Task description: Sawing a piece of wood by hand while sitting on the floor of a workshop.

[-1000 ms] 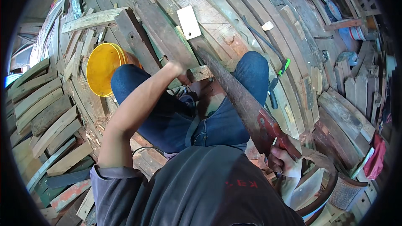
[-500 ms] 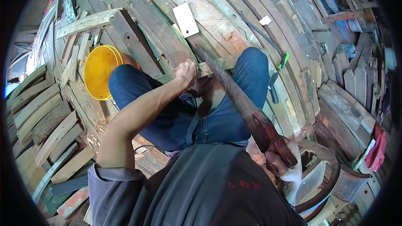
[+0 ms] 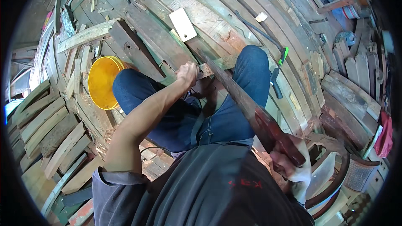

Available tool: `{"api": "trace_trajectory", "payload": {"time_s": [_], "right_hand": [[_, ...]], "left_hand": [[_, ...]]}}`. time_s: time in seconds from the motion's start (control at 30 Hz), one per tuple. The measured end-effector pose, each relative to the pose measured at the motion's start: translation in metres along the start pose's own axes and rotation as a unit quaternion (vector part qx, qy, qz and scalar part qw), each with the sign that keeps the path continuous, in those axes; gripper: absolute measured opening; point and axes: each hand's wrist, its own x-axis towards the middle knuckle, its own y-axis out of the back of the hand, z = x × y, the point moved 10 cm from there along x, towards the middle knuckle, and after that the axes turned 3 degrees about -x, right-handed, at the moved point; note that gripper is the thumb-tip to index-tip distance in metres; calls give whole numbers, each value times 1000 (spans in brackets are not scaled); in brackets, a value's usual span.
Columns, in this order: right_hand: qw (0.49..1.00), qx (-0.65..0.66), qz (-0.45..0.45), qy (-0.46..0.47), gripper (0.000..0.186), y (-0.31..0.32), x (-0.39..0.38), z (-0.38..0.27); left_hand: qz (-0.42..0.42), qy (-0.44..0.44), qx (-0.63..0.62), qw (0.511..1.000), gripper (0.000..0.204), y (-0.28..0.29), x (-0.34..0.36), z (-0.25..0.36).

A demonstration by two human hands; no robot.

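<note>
My right hand (image 3: 285,166) is wrapped round the dark red wooden handle of a handsaw (image 3: 236,90), low at the right beside my torso. Its long brownish blade slants up and left between my knees, its far part crossing a narrow wooden strip (image 3: 228,62). Just left of the blade, my left hand (image 3: 188,73) is closed on that strip, though its fingertips are hidden. The strip runs across in front of my lap, close to my bent knees. Whether the teeth are cutting into the wood cannot be made out.
A yellow bucket (image 3: 104,83) lies tilted beside my left knee. Beyond my hands is a pale rectangular piece with a hole (image 3: 183,24). A hammer with a black and green handle (image 3: 277,75) lies by my right knee. Curved wood offcuts (image 3: 63,142) are stacked at the left.
The saw handle and my right hand have shifted slightly right. My left hand keeps its hold on the strip. The whole view has moved a little.
</note>
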Motion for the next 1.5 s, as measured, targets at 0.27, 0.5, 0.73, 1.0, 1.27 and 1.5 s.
{"api": "trace_trajectory", "payload": {"time_s": [0.27, 0.5, 0.73, 1.0, 1.27, 1.5], "right_hand": [[998, 48, 32, -32, 15, 1, 2, -6], [992, 122, 11, -14, 16, 17, 9, -1], [997, 42, 60, 29, 12, 35, 13, -2], [989, 139, 43, -40, 11, 26, 3, 32], [994, 95, 40, -29, 7, 23, 5, 19], [989, 126, 63, -53, 4, 18, -7, 31]], "left_hand": [[-8, 47, -34, 998, 48, 7, -1, -5], [-6, 44, -21, 999, 43, 12, -4, 3], [-28, 35, -26, 999, 46, 7, -3, -1], [-47, 9, 10, 999, 46, -7, 6, 5], [-31, 18, -5, 999, 40, -23, 12, -6], [-20, 10, 7, 1000, 38, -12, 4, 3]]}}
